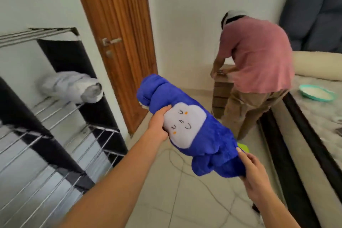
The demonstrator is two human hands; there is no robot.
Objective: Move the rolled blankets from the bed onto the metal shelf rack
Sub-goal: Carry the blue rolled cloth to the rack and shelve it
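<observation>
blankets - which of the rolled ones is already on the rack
The grey blanket, lying on a wire shelf of the rack. The blue blanket is off the rack, held in the air by the left hand and right hand.

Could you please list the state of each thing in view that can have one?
Blue rolled blanket: rolled, held in the air by both hands.
Left hand: grips the blanket's middle.
Right hand: grips the blanket's near end.
Grey rolled blanket: rolled, lying on the metal shelf rack.
Wooden door: closed.
Teal basin: resting on the bed.
</observation>
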